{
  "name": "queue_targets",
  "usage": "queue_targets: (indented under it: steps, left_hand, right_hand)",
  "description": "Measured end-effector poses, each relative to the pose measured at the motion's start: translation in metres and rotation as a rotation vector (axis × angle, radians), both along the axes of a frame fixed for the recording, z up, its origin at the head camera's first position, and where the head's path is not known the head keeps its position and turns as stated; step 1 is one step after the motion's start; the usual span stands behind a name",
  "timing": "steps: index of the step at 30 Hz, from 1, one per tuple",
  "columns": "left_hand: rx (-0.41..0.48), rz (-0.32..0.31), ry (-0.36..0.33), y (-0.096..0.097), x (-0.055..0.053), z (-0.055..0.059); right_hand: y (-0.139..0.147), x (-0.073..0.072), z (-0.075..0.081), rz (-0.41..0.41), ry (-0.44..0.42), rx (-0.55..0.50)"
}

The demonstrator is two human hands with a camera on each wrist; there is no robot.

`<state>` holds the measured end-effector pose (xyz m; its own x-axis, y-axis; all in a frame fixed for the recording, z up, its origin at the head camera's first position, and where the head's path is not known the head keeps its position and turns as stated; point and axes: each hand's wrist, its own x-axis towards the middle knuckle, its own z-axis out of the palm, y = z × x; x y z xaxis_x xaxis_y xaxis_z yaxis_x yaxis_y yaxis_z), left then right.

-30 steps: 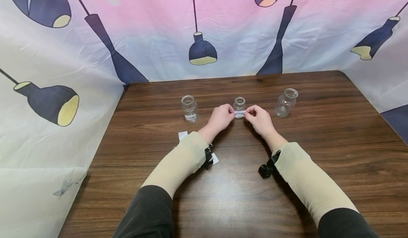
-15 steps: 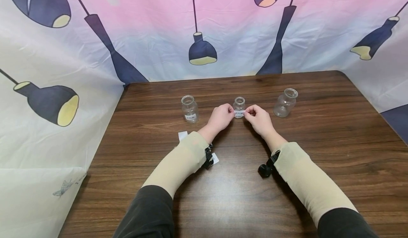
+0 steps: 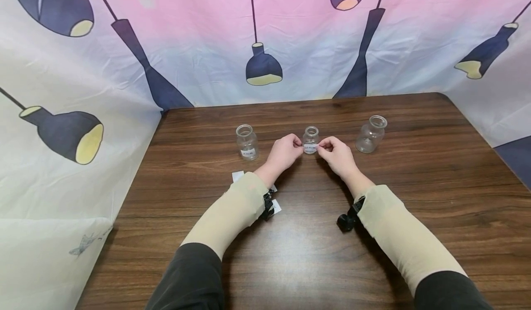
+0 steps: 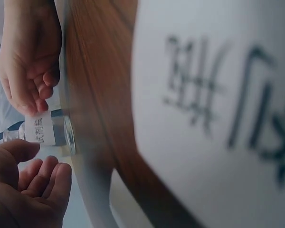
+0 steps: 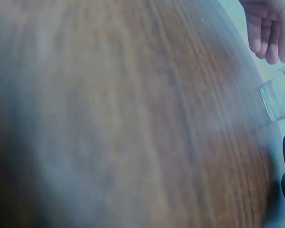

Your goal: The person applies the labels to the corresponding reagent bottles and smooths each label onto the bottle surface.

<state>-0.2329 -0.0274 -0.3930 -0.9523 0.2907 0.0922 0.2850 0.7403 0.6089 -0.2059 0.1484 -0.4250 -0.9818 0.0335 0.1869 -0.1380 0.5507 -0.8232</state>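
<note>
A small clear glass bottle [image 3: 310, 137] stands upright between my hands in the head view, a white label [image 3: 309, 148] with handwritten characters across its front. At the label's right end, my right hand [image 3: 338, 157] pinches its edge between thumb and fingertips. Just off the left end is my left hand [image 3: 283, 154]; in the left wrist view its thumb [image 4: 28, 151] lies close by the label, apart from the relaxed fingers. The right wrist view catches only part of the bottle [image 5: 274, 102], with the left hand [image 5: 268, 31] above it.
A labelled larger glass bottle [image 3: 247, 139] stands to the left, and an unlabelled one [image 3: 370, 137] to the right. White paper slips [image 3: 238, 176] lie beside and under my left forearm. A blurred written slip [image 4: 199, 161] looms large in the left wrist view. A printed curtain [image 3: 215, 61] hangs behind the table.
My left hand has come away slightly to the left from the label's end. The label now lies against the bottle. My right hand has hardly moved.
</note>
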Motion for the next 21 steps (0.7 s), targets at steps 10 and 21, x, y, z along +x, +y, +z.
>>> queue_targets:
  steps: [10,21]
  left_hand:
    - [0.105,-0.036,-0.1,-0.005,-0.005,0.007]
    - [0.101,-0.126,-0.129,-0.003,-0.009,0.004]
  right_hand:
    - [0.01,-0.005,0.01,0.044,-0.013,0.028]
    - [0.01,-0.013,0.014,0.167,-0.018,0.12]
